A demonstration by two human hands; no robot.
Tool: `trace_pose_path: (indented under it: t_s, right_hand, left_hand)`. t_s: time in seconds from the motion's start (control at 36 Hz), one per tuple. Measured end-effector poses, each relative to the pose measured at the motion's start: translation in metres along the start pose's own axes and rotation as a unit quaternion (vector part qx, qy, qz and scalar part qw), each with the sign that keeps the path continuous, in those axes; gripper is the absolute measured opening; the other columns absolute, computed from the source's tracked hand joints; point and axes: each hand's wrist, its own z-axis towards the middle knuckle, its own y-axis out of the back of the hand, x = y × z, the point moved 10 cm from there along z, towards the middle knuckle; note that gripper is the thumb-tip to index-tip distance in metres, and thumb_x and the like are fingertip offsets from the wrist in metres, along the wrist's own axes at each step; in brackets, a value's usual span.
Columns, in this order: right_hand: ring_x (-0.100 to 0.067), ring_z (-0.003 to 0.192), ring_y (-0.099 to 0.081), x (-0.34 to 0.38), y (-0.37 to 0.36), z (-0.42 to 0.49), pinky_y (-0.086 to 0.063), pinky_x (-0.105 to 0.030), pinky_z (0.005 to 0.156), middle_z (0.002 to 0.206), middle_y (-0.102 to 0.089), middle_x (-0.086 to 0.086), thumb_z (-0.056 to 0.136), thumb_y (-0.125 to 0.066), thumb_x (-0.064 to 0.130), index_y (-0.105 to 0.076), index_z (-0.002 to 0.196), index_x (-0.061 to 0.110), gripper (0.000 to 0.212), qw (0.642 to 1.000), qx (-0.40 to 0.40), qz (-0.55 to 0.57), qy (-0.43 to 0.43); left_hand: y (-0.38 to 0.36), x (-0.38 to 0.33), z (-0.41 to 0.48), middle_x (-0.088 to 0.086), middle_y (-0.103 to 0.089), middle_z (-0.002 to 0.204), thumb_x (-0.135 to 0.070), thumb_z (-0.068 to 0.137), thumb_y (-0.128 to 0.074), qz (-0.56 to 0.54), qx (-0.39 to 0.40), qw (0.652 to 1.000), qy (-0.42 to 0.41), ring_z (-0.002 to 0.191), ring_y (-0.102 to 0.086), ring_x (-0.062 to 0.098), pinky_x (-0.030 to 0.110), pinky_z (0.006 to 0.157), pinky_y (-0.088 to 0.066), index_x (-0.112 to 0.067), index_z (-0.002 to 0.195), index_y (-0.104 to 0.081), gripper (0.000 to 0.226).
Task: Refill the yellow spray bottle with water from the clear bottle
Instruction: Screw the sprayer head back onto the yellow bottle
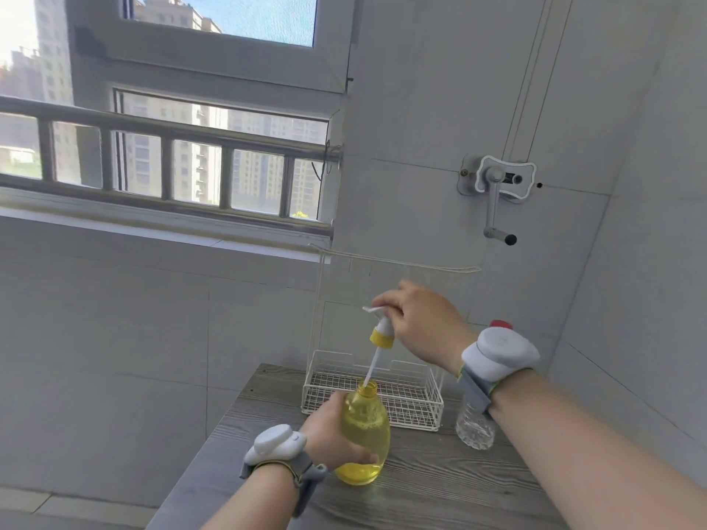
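Observation:
The yellow spray bottle (365, 434) stands upright on the wooden table (440, 487), its neck uncovered. My left hand (336, 434) is wrapped around its left side. My right hand (421, 323) holds the white spray head (380, 327) with its yellow collar lifted above the bottle; the tip of its white dip tube still sits in the neck. The clear bottle (474, 422) with a red cap stands to the right, largely hidden behind my right wrist.
A white wire basket (417, 411) with a tall wire frame stands behind the bottles against the tiled wall. A hand crank (495, 197) is fixed to the wall above. The table's left edge runs diagonally beside my left forearm.

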Motion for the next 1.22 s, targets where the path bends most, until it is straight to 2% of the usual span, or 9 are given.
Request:
trace_pose_path:
  t_s: [0.17,0.22,0.31,0.64,0.69,0.83,1.03,1.14,1.22]
  right_hand:
    - [-0.025,0.104,-0.056,0.003,-0.05,-0.009,-0.043,-0.036,0.09,0.111,-0.055,-0.003,0.098,-0.044,0.024,-0.063,0.122,0.022,0.031,0.996,0.089,-0.006,0.008]
    - [-0.026,0.105,-0.055,0.002,-0.061,-0.012,-0.044,-0.036,0.09,0.111,-0.055,-0.004,0.098,-0.044,0.024,-0.063,0.121,0.021,0.03,0.994,0.106,-0.008,0.004]
    - [-0.026,0.105,-0.055,0.003,-0.067,-0.014,-0.045,-0.035,0.088,0.111,-0.056,-0.005,0.097,-0.044,0.024,-0.064,0.118,0.021,0.029,0.994,0.108,-0.01,0.007]
    - [-0.022,0.103,-0.057,0.004,-0.069,-0.014,-0.045,-0.033,0.081,0.11,-0.059,0.0,0.09,-0.051,0.027,-0.064,0.113,0.023,0.027,0.992,0.121,-0.04,-0.005]
    - [-0.021,0.104,-0.058,0.004,-0.069,-0.014,-0.047,-0.032,0.082,0.113,-0.062,0.003,0.084,-0.056,0.029,-0.061,0.115,0.026,0.032,0.991,0.123,-0.047,-0.012]
    - [-0.019,0.107,-0.059,0.004,-0.079,-0.008,-0.053,-0.036,0.086,0.122,-0.06,0.006,0.07,-0.072,0.031,-0.049,0.131,0.029,0.066,0.981,0.184,-0.046,-0.031]
    - [-0.022,0.114,-0.057,0.01,-0.09,-0.002,-0.051,-0.034,0.088,0.128,-0.058,0.001,0.075,-0.071,0.013,-0.048,0.135,0.022,0.065,0.972,0.221,-0.072,-0.033]
    - [-0.026,0.121,-0.054,0.01,-0.091,0.003,-0.05,-0.035,0.091,0.138,-0.051,-0.004,0.074,-0.074,0.015,-0.04,0.142,0.02,0.076,0.969,0.226,-0.085,-0.044]
    - [-0.028,0.114,-0.058,0.008,-0.096,0.005,-0.053,-0.035,0.089,0.134,-0.053,-0.01,0.072,-0.077,0.021,-0.039,0.14,0.017,0.077,0.965,0.232,-0.11,-0.055]
  left_hand:
    - [0.0,0.003,0.0,-0.013,-0.054,0.124,-0.044,0.061,-0.089,-0.006,-0.009,1.0,0.001,0.112,-0.054,0.01,0.028,0.095,-0.048,-0.028,0.136,-0.038,0.092]
    - [0.0,0.004,0.001,-0.012,-0.054,0.123,-0.043,0.061,-0.089,-0.012,-0.008,1.0,-0.001,0.111,-0.054,0.009,0.025,0.091,-0.047,-0.027,0.136,-0.039,0.092]
    - [0.001,0.004,0.002,-0.013,-0.055,0.122,-0.043,0.059,-0.09,-0.022,-0.008,1.0,-0.006,0.108,-0.055,0.007,0.022,0.087,-0.046,-0.027,0.137,-0.039,0.094]
    - [-0.001,0.008,0.003,-0.01,-0.053,0.127,-0.047,0.055,-0.09,-0.026,-0.007,1.0,-0.001,0.115,-0.054,0.01,0.032,0.098,-0.049,-0.026,0.139,-0.039,0.101]
    - [0.0,0.007,0.002,-0.01,-0.052,0.128,-0.045,0.057,-0.091,-0.022,-0.008,1.0,-0.003,0.115,-0.053,0.01,0.03,0.097,-0.048,-0.025,0.139,-0.039,0.099]
    - [0.0,0.006,0.002,-0.009,-0.051,0.132,-0.045,0.059,-0.09,-0.01,-0.004,1.0,0.001,0.118,-0.051,0.012,0.029,0.098,-0.046,-0.025,0.142,-0.037,0.1]
    - [-0.001,0.005,0.001,-0.007,-0.048,0.134,-0.045,0.06,-0.089,0.008,-0.007,1.0,-0.001,0.121,-0.05,0.013,0.032,0.101,-0.046,-0.024,0.142,-0.036,0.1]
    - [0.001,0.004,0.001,-0.006,-0.047,0.135,-0.044,0.063,-0.088,0.025,-0.009,1.0,-0.008,0.122,-0.048,0.014,0.028,0.099,-0.044,-0.023,0.142,-0.034,0.098]
    - [0.0,0.004,0.001,-0.006,-0.046,0.134,-0.044,0.064,-0.088,0.028,-0.009,1.0,-0.008,0.121,-0.048,0.013,0.027,0.097,-0.044,-0.024,0.141,-0.035,0.096]
